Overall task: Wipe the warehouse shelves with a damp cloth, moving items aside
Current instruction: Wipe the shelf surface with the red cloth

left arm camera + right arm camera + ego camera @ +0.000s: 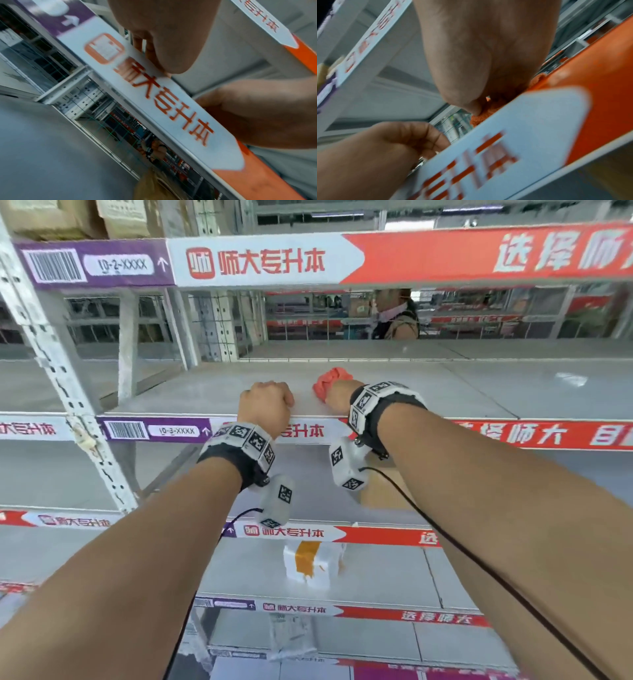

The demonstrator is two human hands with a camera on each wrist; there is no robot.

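Presently, one cloth (331, 383), bunched, is gripped by the right hand (337, 398) on the shelf (462, 392) near its front edge. One left hand (265, 404), fingers curled over that edge, holds nothing else. Judged best: the cloth is to be pressed flat and swept in overlapping passes. One taped white box (313, 565) is counted on a lower shelf.
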